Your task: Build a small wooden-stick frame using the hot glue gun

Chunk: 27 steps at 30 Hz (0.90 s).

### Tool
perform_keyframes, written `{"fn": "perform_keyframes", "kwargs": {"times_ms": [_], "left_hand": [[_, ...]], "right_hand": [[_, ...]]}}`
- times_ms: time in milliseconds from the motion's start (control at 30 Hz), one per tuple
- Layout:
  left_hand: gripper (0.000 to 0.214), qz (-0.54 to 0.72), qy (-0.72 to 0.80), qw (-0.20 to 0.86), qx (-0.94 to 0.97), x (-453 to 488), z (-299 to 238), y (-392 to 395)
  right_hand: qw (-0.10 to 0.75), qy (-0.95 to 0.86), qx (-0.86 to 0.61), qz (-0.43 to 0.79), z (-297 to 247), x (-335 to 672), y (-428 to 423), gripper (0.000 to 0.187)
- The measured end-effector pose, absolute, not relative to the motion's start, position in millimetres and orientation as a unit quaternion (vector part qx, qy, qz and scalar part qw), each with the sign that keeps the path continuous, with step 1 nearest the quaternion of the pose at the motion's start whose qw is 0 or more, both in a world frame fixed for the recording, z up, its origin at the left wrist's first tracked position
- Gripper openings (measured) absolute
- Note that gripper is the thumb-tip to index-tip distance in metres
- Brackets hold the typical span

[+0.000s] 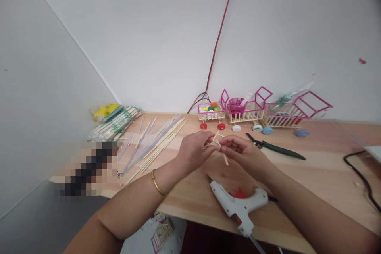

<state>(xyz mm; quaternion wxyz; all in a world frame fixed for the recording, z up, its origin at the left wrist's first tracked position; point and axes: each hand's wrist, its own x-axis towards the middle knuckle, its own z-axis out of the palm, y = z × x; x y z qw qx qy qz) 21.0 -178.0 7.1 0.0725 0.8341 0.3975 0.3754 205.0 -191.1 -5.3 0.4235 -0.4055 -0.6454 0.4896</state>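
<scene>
Over the middle of the wooden table, my left hand [199, 149] and my right hand [242, 150] meet fingertip to fingertip. Between them are short pale wooden sticks [226, 159], some crossing each other; whether they are joined is too small to tell. Both hands pinch these sticks. Just below lies a white hot glue gun [235, 204] with a red trigger, its dark nozzle pointing up and left. To the right of my right hand rests a pair of green-handled cutters [278, 149]. Long wooden sticks [162, 147] lie loose left of my left hand, among clear glue sticks [137, 158].
Along the wall stand three little wheeled stick carts, a small one [211, 112], a middle one [245, 114] holding a purple cup, and a large one [285, 115]. Packaged sticks [119, 123] lie at the back left. A black cable [361, 174] crosses the right side.
</scene>
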Motion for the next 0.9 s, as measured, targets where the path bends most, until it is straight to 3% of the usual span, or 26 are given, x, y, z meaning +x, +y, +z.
{"fn": "perform_keyframes", "kwargs": {"times_ms": [167, 333, 433, 533, 767, 900], "left_hand": [[0.017, 0.389, 0.379, 0.173, 0.822, 21.0, 13.0, -179.2], [0.019, 0.456, 0.385, 0.442, 0.67, 21.4, 12.6, -173.7], [0.022, 0.515, 0.375, 0.547, 0.543, 20.8, 9.4, -166.7], [0.024, 0.537, 0.368, 0.608, 0.455, 19.9, 7.5, -161.5], [0.027, 0.527, 0.338, 0.694, 0.356, 19.1, 7.9, -161.9], [0.025, 0.503, 0.344, 0.701, 0.371, 18.4, 5.5, -161.9]], "right_hand": [[0.413, -0.649, -0.405, 0.495, -5.9, 206.6, -191.4, 0.029], [0.439, -0.635, -0.436, 0.462, -6.4, 209.1, -191.4, 0.028], [0.474, -0.601, -0.44, 0.469, -7.9, 210.4, -188.9, 0.029], [0.492, -0.58, -0.425, 0.49, -8.1, 208.7, -187.8, 0.034], [0.385, -0.643, -0.424, 0.508, -5.8, 203.3, -191.8, 0.04], [0.385, -0.673, -0.458, 0.434, -3.7, 208.3, -190.3, 0.034]]}}
